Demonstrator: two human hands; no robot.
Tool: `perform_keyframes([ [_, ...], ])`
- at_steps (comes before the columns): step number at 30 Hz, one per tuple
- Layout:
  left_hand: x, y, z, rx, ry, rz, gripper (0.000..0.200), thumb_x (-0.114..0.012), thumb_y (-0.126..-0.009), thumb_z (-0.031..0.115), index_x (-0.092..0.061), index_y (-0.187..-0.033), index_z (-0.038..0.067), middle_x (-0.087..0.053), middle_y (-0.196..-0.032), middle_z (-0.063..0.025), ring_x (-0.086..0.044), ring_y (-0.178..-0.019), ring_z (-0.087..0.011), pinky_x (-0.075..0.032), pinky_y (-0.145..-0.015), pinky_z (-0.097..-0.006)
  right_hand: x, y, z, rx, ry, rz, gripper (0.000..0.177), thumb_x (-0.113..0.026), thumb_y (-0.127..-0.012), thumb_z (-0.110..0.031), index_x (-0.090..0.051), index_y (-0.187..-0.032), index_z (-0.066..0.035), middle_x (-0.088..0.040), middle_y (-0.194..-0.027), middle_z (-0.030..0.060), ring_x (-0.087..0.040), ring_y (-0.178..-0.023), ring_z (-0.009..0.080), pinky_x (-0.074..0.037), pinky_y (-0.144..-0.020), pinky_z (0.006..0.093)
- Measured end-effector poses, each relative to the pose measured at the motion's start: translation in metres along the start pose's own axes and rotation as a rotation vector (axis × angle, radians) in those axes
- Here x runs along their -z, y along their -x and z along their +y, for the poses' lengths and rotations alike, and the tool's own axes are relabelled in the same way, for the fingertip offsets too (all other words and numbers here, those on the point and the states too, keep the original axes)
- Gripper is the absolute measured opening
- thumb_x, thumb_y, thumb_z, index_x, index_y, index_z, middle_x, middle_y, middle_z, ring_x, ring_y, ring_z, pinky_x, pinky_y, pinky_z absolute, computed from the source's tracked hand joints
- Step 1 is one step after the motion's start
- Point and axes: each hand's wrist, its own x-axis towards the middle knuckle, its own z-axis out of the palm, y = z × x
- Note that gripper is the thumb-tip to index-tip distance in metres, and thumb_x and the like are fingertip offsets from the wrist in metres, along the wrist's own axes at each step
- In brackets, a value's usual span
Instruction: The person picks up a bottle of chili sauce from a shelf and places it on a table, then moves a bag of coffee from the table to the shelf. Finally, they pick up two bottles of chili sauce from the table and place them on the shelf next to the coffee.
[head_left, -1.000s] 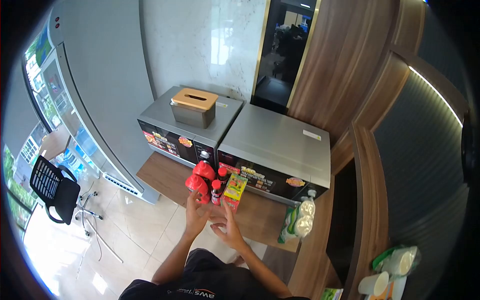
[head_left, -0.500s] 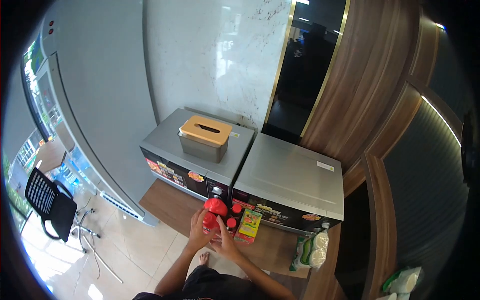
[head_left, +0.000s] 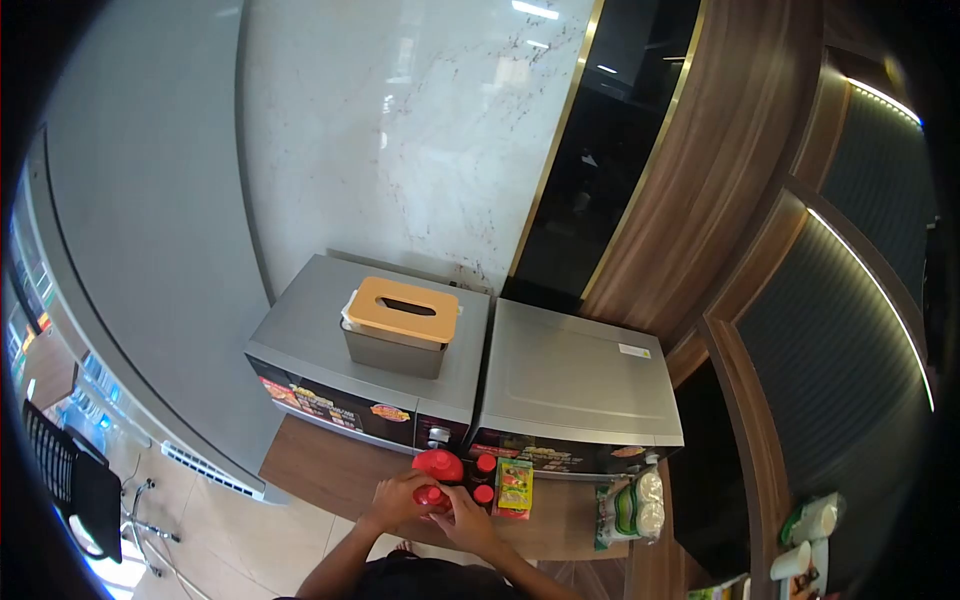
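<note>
My left hand (head_left: 397, 502) and my right hand (head_left: 468, 522) are closed around a red bottle with a red cap (head_left: 430, 496), one from each side. It stands at the front of the wooden counter; whether its base rests on the wood is hidden by my hands. Just behind it is a larger red bottle (head_left: 437, 463). To the right are two dark bottles with red caps, a rear one (head_left: 486, 465) and a front one (head_left: 483, 495) close to my right fingers. Beside them lies a yellow and green packet (head_left: 515, 486) with red edges.
Two silver microwaves, a left one (head_left: 290, 312) and a right one (head_left: 575, 375), stand behind the bottles. A tissue box with an orange lid (head_left: 400, 350) sits on the left one. Wrapped white cups (head_left: 648, 505) lie at the counter's right end. An office chair (head_left: 75, 485) is at far left.
The view has tilted upward, so the counter sits lower in the frame. Both hands stay around the red bottle, with the fingers slightly shifted near its cap.
</note>
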Motion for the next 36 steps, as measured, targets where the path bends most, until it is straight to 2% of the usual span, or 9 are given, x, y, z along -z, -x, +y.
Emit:
perform_keyframes([
  [4,0.01,-0.003,-0.009,-0.112,0.01,-0.121,0.054,-0.079,-0.065,0.038,-0.061,-0.111,0.017,-0.064,-0.109,-0.0075,-0.063,-0.097,-0.0307,-0.052,-0.081,-0.0419,-0.004,0.004,-0.002,-0.024,0.088,0.05,0.064,-0.073,-0.078,-0.019,-0.04,-0.133,-0.011,-0.048,-0.124,0.0125,-0.067,-0.083,0.0235,-0.056,-0.071,0.036],
  [7,0.009,0.0,-0.024,-0.153,0.037,-0.179,0.058,-0.076,-0.07,0.045,-0.057,-0.119,0.02,-0.063,-0.114,-0.0086,-0.062,-0.101,-0.0326,-0.051,-0.085,-0.0433,-0.009,0.008,-0.003,-0.057,-0.007,0.069,0.069,-0.075,-0.076,-0.02,-0.038,-0.134,-0.007,-0.044,-0.131,0.0162,-0.064,-0.097,0.0304,-0.053,-0.083,0.0391],
  [10,0.006,0.003,-0.043,-0.127,0.162,-0.271,0.067,-0.076,-0.07,0.045,-0.052,-0.128,0.021,-0.061,-0.119,-0.0115,-0.059,-0.108,-0.0345,-0.048,-0.091,-0.0438,-0.029,0.017,0.009,-0.036,-0.018,0.087,0.076,-0.075,-0.076,-0.02,-0.033,-0.136,0.0,-0.038,-0.137,0.0249,-0.041,-0.125,0.0419,-0.038,-0.104,0.0434],
  [15,-0.007,0.004,-0.059,0.031,0.386,-0.431,0.072,-0.078,-0.071,0.043,-0.048,-0.131,0.015,-0.059,-0.121,-0.0167,-0.056,-0.114,-0.0334,-0.045,-0.096,-0.0431,-0.044,0.016,0.031,-0.15,-0.049,0.134,0.079,-0.076,-0.076,-0.03,-0.034,-0.136,-0.002,-0.046,-0.13,0.0243,-0.049,-0.12,0.0387,-0.042,-0.099,0.0429],
  [19,-0.035,0.008,-0.079,0.04,0.465,-0.392,0.075,-0.08,-0.07,0.039,-0.047,-0.132,0.012,-0.059,-0.121,-0.0173,-0.057,-0.114,-0.0316,-0.045,-0.097,-0.0415,-0.041,0.012,0.039,-0.287,-0.048,0.031,0.083,-0.077,-0.073,-0.039,-0.035,-0.135,-0.003,-0.054,-0.124,0.0221,-0.056,-0.112,0.0357,-0.045,-0.095,0.0421],
  [27,-0.058,0.008,-0.098,0.158,0.872,-0.536,0.081,-0.089,-0.06,0.024,-0.049,-0.129,0.006,-0.059,-0.122,-0.008,-0.056,-0.113,-0.0199,-0.043,-0.1,-0.0357,-0.061,0.022,0.071,-0.22,-0.106,-0.001,0.072,-0.074,-0.079,-0.032,-0.036,-0.132,0.0,-0.055,-0.123,0.0193,-0.057,-0.112,0.0324,-0.046,-0.095,0.04],
  [32,-0.071,0.009,-0.108,0.22,0.834,-0.56,0.076,-0.088,-0.062,0.021,-0.052,-0.127,0.006,-0.06,-0.121,-0.0075,-0.056,-0.112,-0.019,-0.043,-0.1,-0.0357,-0.064,0.025,0.068,-0.178,-0.226,0.043,0.068,-0.076,-0.079,-0.026,-0.038,-0.13,-0.001,-0.055,-0.123,0.0177,-0.056,-0.113,0.031,-0.045,-0.096,0.04],
  [34,-0.067,0.011,-0.108,0.233,0.793,-0.575,0.073,-0.087,-0.064,0.02,-0.052,-0.126,0.006,-0.06,-0.121,-0.0073,-0.056,-0.111,-0.0188,-0.043,-0.1,-0.0357,-0.061,0.025,0.059,-0.315,-0.173,0.005,0.067,-0.077,-0.078,-0.022,-0.039,-0.13,-0.003,-0.053,-0.125,0.0164,-0.056,-0.113,0.0295,-0.044,-0.096,0.0396],
  [36,-0.066,0.012,-0.111,0.063,0.748,-0.526,0.069,-0.086,-0.065,0.019,-0.054,-0.125,0.005,-0.06,-0.122,-0.0071,-0.057,-0.111,-0.0188,-0.044,-0.1,-0.0356,-0.08,0.037,0.078,-0.282,-0.188,0.031,0.067,-0.077,-0.078,-0.021,-0.04,-0.131,-0.003,-0.053,-0.125,0.0159,-0.055,-0.113,0.0293,-0.044,-0.096,0.0396],
])
